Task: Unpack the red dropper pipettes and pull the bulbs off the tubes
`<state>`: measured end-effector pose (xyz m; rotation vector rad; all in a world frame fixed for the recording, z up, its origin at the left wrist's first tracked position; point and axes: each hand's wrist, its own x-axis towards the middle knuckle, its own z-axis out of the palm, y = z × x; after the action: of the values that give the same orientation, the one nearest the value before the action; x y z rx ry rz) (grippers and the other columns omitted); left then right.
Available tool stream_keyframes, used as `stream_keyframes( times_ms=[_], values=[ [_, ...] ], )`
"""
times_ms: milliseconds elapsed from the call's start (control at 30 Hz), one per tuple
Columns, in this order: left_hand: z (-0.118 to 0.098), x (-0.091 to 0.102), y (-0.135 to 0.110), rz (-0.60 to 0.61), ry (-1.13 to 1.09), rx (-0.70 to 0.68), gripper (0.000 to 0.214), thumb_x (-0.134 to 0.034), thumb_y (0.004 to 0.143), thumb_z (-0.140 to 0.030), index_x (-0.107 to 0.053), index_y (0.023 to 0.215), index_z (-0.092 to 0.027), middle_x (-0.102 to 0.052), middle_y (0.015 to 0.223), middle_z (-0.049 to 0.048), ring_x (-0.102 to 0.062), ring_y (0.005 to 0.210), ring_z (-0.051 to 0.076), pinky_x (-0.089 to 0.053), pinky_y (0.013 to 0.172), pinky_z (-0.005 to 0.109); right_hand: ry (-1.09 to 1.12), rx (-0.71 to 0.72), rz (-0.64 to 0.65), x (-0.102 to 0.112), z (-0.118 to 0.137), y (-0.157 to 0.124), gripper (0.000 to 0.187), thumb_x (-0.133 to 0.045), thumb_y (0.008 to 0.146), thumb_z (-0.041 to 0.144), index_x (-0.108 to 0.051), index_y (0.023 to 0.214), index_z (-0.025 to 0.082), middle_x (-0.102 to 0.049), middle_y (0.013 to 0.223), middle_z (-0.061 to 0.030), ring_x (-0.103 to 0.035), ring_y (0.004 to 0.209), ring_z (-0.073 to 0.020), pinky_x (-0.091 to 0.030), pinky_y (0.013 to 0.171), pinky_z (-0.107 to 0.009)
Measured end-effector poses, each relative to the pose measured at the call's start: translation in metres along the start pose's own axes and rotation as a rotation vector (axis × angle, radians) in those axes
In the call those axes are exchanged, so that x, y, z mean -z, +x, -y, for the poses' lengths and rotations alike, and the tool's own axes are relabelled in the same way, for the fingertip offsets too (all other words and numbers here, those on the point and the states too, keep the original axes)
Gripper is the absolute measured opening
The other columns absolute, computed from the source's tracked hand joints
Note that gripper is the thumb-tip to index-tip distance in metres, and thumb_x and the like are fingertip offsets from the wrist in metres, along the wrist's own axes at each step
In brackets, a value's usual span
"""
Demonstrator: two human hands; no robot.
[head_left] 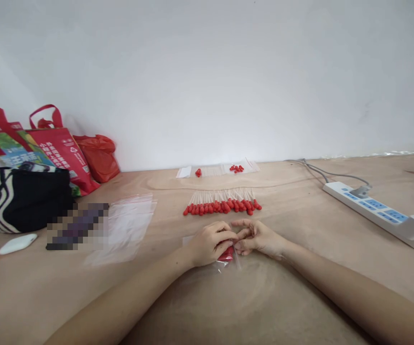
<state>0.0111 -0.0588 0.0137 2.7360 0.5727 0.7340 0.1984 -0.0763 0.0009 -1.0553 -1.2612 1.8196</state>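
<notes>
My left hand (210, 243) and my right hand (260, 239) meet low in the middle of the view, fingertips almost touching. Both pinch a small clear plastic bag (221, 268) with something red (227, 255) inside, mostly hidden by the left fingers. The right index finger sticks out to the left above the pinch. Just beyond the hands lies a row of thin pale sticks with red tips (223, 206), tips toward me. Left of them, flat clear zip bags (128, 230) are laid in an overlapping stack.
Against the wall are another clear bag with loose red tips (236, 168) and pale sticks (210, 171). A power strip (375, 211) with grey cable sits right. Shopping bags (61, 153), a black bag (30, 199), a blurred dark object (79, 227) and a white case (17, 244) stand left.
</notes>
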Motion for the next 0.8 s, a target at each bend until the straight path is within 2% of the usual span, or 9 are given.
stream_keyframes(
  times_ms=[267,433,700,800],
  values=[
    [0.0027,-0.0041,-0.0026,-0.083,-0.042,-0.009,0.019,-0.045,0.083,-0.016,-0.062,0.091,-0.015,-0.056,0.087,0.0070,-0.054,0.078,0.013,-0.046,0.070,0.025,-0.026,-0.006,-0.007,-0.0020,0.0020,-0.0011,0.071,-0.073,0.052,0.015,-0.037,0.114,0.011,-0.064,0.068,0.0011,-0.062,0.060,-0.0113,-0.051,0.057,-0.023],
    [0.0026,-0.0036,-0.0028,-0.081,-0.046,-0.013,0.019,-0.046,0.083,-0.017,-0.063,0.091,-0.015,-0.057,0.087,0.0072,-0.055,0.079,0.013,-0.047,0.071,0.025,-0.029,-0.012,-0.013,-0.0025,0.0015,-0.0009,0.069,-0.071,0.052,0.012,-0.038,0.113,0.013,-0.064,0.069,0.0017,-0.061,0.057,-0.0101,-0.051,0.056,-0.022],
    [0.0020,-0.0039,-0.0022,-0.066,-0.030,-0.012,0.022,-0.046,0.082,-0.016,-0.063,0.096,-0.016,-0.055,0.095,0.0093,-0.055,0.086,0.015,-0.047,0.074,0.027,-0.027,-0.013,-0.015,-0.0030,0.0015,-0.0011,0.070,-0.075,0.052,0.018,-0.040,0.112,0.013,-0.064,0.069,0.0016,-0.061,0.060,-0.0090,-0.051,0.056,-0.020],
    [0.0029,-0.0043,-0.0030,-0.069,-0.024,0.000,0.020,-0.047,0.082,-0.017,-0.063,0.093,-0.016,-0.055,0.100,0.0096,-0.054,0.090,0.016,-0.047,0.079,0.029,-0.014,-0.008,0.013,-0.0002,0.0004,-0.0005,0.068,-0.074,0.056,0.021,-0.041,0.115,0.013,-0.063,0.065,0.0028,-0.061,0.058,-0.0085,-0.051,0.056,-0.020]
  ],
)
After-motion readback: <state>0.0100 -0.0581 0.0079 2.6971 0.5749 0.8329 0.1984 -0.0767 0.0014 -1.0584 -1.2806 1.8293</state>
